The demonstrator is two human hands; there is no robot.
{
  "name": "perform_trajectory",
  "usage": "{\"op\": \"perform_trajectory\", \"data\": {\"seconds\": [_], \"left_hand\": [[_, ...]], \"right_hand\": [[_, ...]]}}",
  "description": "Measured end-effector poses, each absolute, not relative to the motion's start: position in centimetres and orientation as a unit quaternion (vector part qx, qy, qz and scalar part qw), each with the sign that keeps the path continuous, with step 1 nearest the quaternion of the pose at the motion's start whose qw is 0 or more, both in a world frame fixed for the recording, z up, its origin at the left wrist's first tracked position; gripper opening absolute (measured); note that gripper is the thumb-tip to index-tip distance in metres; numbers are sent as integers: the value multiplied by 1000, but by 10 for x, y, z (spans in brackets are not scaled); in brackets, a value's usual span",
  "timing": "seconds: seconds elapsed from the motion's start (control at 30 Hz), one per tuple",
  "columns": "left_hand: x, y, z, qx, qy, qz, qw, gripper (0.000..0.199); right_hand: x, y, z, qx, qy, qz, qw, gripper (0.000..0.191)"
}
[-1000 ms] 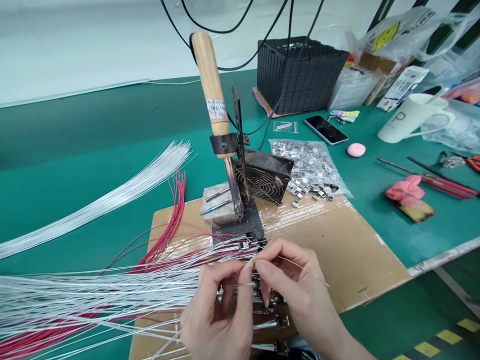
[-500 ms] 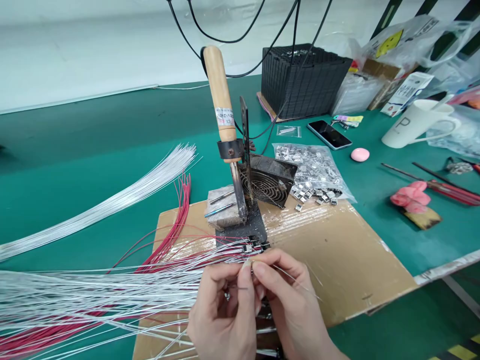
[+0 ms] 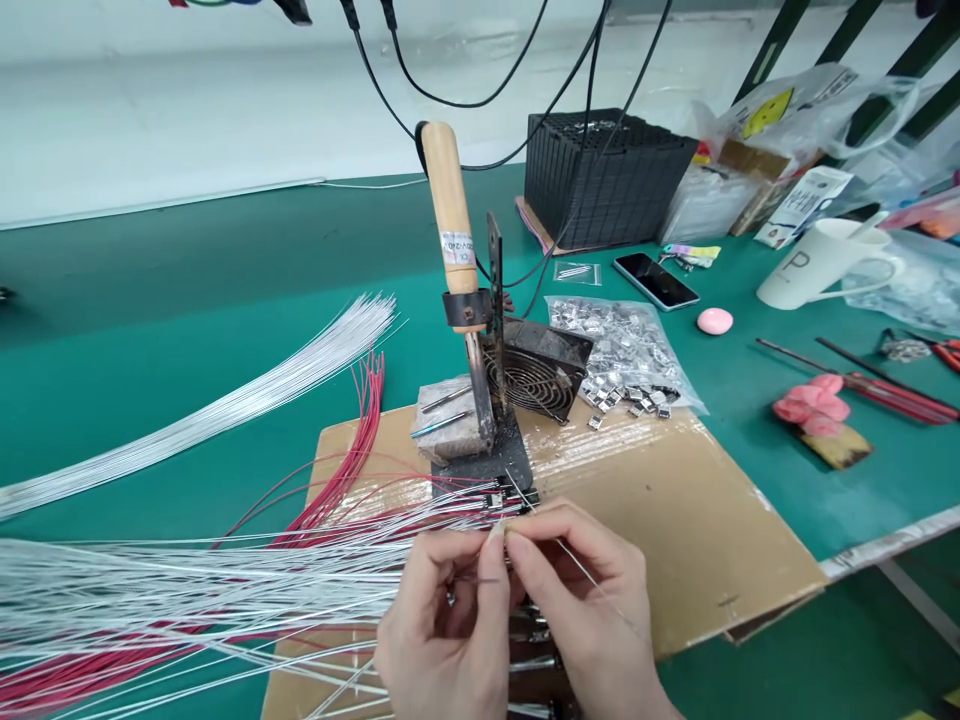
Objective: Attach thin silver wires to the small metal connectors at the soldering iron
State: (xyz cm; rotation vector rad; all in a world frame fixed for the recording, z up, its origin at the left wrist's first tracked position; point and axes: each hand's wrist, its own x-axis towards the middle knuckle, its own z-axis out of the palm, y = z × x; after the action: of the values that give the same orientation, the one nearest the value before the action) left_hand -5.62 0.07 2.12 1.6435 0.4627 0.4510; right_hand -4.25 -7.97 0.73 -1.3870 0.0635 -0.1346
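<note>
Two hands (image 3: 442, 630) pinching one white wire (image 3: 592, 580), dozens of wires (image 3: 187, 590) alongside, one soldering iron (image 3: 450, 210)

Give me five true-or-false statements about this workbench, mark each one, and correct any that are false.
1. The soldering iron sits in a metal stand with its wooden handle up. True.
2. The left hand grips the iron's handle. False: it pinches a thin white wire with the right hand, over the cardboard sheet.
3. The white mug lies on its side. False: it stands upright.
4. The smartphone lies on the green bench top. True.
5. The bag of metal connectors lies left of the iron. False: it lies right of it.
</note>
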Motion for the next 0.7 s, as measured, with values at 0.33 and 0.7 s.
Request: {"op": "perform_trajectory", "data": {"seconds": [0.33,0.7], "left_hand": [[-58,13,12,732,205,143,634,12],[-45,47,6,747,140,105,641,15]], "right_hand": [[-40,-93,14,-675,0,-23,737,14],[-23,-173,-4,-748,101,-115,645,38]]}}
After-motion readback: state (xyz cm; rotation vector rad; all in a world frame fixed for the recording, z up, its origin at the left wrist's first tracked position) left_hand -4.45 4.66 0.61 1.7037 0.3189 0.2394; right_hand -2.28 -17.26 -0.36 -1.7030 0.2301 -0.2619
